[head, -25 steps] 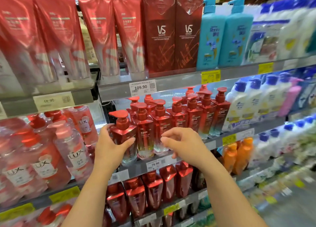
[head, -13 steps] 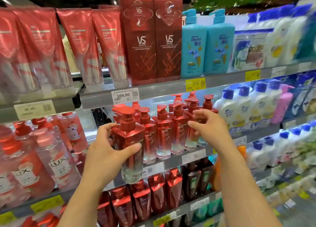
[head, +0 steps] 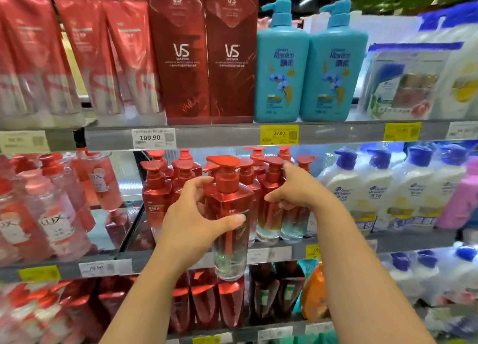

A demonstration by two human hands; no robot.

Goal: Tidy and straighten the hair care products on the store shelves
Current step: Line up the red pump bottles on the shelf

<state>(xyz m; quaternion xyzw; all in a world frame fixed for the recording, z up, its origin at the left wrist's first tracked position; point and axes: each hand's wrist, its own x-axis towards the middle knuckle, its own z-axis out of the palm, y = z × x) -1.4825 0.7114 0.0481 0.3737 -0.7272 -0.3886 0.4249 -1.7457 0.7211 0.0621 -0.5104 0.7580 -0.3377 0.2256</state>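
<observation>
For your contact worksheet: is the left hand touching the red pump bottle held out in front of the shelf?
Touching. The head view shows the left hand wrapped round the red pump bottle, thumb across its front.

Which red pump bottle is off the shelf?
The red pump bottle gripped by the left hand; it hangs in front of the shelf edge, while the others stand on it.

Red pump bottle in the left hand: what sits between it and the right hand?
Head view: another red pump bottle stands on the shelf between the held bottle in the left hand and the right hand.
</observation>
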